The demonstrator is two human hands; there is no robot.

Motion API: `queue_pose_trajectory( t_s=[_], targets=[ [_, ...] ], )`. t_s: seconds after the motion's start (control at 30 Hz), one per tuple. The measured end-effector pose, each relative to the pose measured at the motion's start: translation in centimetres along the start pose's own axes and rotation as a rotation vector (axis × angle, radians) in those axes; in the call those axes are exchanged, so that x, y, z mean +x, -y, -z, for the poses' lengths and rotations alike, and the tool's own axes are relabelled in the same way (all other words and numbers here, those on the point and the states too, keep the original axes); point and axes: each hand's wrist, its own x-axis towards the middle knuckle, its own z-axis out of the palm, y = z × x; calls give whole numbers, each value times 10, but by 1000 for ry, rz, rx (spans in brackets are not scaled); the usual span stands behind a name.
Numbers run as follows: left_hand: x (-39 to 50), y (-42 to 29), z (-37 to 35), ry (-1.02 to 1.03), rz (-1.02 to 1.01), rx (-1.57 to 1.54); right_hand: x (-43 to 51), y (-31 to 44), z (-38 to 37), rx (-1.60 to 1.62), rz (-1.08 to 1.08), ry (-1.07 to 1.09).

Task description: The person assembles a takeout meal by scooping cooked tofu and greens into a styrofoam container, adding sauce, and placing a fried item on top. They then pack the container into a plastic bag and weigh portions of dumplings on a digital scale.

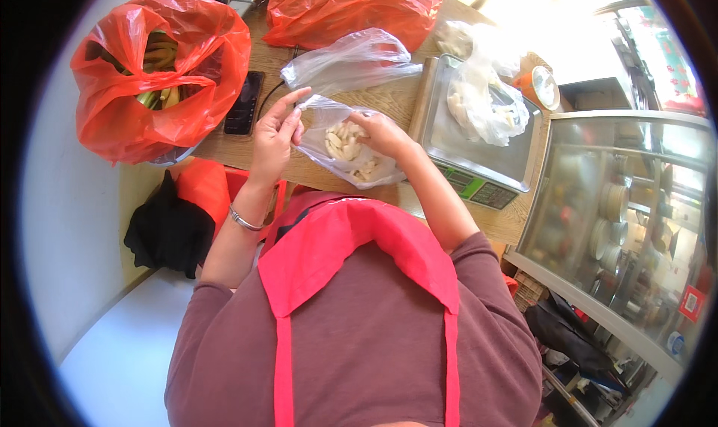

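A clear plastic bag (pixel 387 172) lies at the table's near edge, its mouth spread. Inside it is a heap of pale, cream-coloured food pieces (pixel 343 142), too small to name surely. My left hand (pixel 279 127) pinches the left rim of this bag between thumb and fingers, with the index finger pointing up. My right hand (pixel 383 135) reaches in from the right, its fingertips down among the pale pieces. Whether those fingers grip any piece is hidden. Just beyond, another clear plastic bag (pixel 353 68) lies crumpled on the wooden table (pixel 401 99).
On the right stands a scale (pixel 477 135) with a knotted clear bag (pixel 485 104) of pale pieces on its steel pan. A red bag of vegetables (pixel 162 79) and a phone (pixel 244 103) are left. Another red bag (pixel 353 6) sits behind. A glass cabinet (pixel 583 202) borders the right.
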Motion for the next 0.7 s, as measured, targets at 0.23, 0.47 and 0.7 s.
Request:
queue_pose_trajectory(
  t_s=[0.23, 0.47, 0.7],
  targets=[
    [3, -5, -19, 24, -27, 132, -43, 49, 46, -122, 57, -70],
    [13, 7, -22, -41, -45, 127, -113, 48, 175, -38, 5, -670],
    [-3, 17, -37, -28, 2, 175, -122, -54, 228, -346, -388, -317]
  ],
)
